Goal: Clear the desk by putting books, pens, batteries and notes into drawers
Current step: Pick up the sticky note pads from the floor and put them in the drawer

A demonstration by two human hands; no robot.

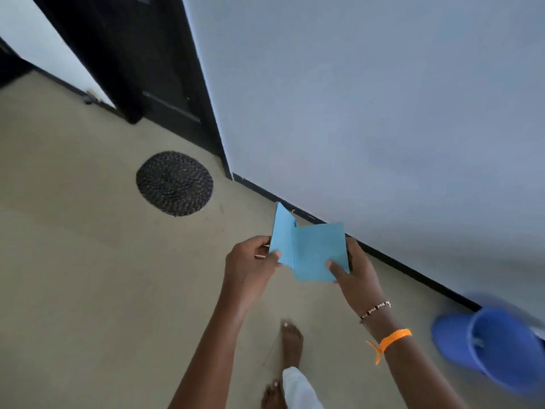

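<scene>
At centre frame, the left hand [250,261] pinches the left edge of smooth, square blue paper notes [309,252], thumb on top; the right hand [356,276] pinches their lower right corner, fingers curled behind. Below lies matte beige floor [88,276]; a round woven dark mat [174,183] sits upper left, a glossy blue plastic bucket [495,349] lower right.

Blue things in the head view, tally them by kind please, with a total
Blue paper notes, held between left hand and right hand: 2
Blue plastic bucket by the wall: 1
Total: 3
</scene>
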